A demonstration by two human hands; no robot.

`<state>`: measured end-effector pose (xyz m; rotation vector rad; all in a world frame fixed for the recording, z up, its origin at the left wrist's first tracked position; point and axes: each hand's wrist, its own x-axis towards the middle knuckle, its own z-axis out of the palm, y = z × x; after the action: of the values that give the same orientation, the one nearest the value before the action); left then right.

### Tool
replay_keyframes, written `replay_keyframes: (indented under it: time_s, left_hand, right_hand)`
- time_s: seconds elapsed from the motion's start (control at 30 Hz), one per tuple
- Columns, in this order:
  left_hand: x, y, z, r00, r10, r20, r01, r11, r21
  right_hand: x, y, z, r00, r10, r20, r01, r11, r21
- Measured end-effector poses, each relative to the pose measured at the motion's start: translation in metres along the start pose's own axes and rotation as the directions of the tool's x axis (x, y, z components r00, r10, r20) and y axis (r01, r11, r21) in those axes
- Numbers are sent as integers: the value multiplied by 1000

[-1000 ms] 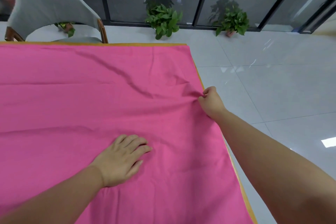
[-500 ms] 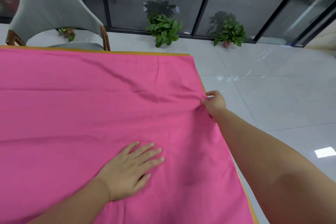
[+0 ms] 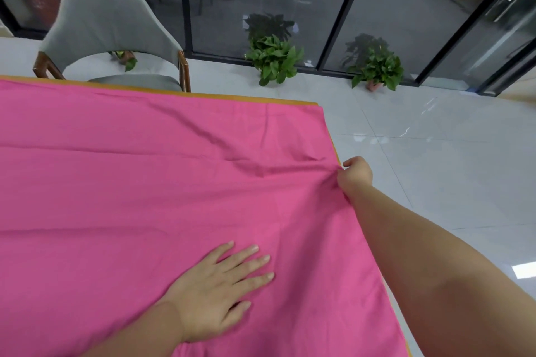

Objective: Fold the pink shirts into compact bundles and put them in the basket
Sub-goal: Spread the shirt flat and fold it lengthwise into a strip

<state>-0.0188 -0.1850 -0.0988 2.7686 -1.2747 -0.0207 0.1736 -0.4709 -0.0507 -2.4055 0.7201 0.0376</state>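
A large pink cloth (image 3: 130, 182) lies spread flat over the table and covers nearly all of it. My right hand (image 3: 355, 175) pinches the cloth's right edge at the table's side, and creases fan out leftward from the pinch. My left hand (image 3: 220, 290) rests flat on the cloth nearer to me, palm down, fingers spread. No basket is in view.
The table's yellow edge (image 3: 252, 98) shows along the far and right sides. A grey chair (image 3: 107, 26) stands at the far side. Two potted plants (image 3: 275, 58) (image 3: 377, 66) sit on the tiled floor by a glass wall.
The right hand has tugged the cloth's edge a little to the right, which tightened the creases. My left hand has flattened and spread its fingers. My view has tilted down slightly.
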Motion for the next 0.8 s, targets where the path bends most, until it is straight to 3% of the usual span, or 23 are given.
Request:
replay_keyframes:
  time_s: [0.17, 0.23, 0.3, 0.37, 0.47, 0.57, 0.8]
  left_hand:
    - [0, -1, 0, 993, 43, -106, -44, 999, -5]
    - [10, -8, -6, 978, -10, -206, 0, 999, -48]
    - [29, -23, -10, 936, -168, -310, 155, 986, -66]
    - [47, -43, -13, 830, -418, -369, 415, 905, -92]
    - [59, -69, -10, 660, -703, -266, 699, 704, -124]
    - [55, -75, -1, 619, -768, -164, 762, 638, -110]
    - [54, -74, 1, 638, -753, -161, 756, 652, -58]
  right_hand:
    - [19, -16, -4, 997, 55, 59, -55, 998, -18]
    - [28, -26, -5, 996, 44, 80, -44, 999, -7]
    - [36, -33, -4, 991, 44, 123, -42, 999, -15]
    - [40, -37, -2, 968, 89, 233, -76, 995, -66]
    - [38, -41, -3, 839, 195, 509, -178, 981, -83]
    - [39, -48, -7, 736, 183, 652, -203, 978, -45]
    - [50, -77, 13, 826, 12, 564, -208, 936, 285]
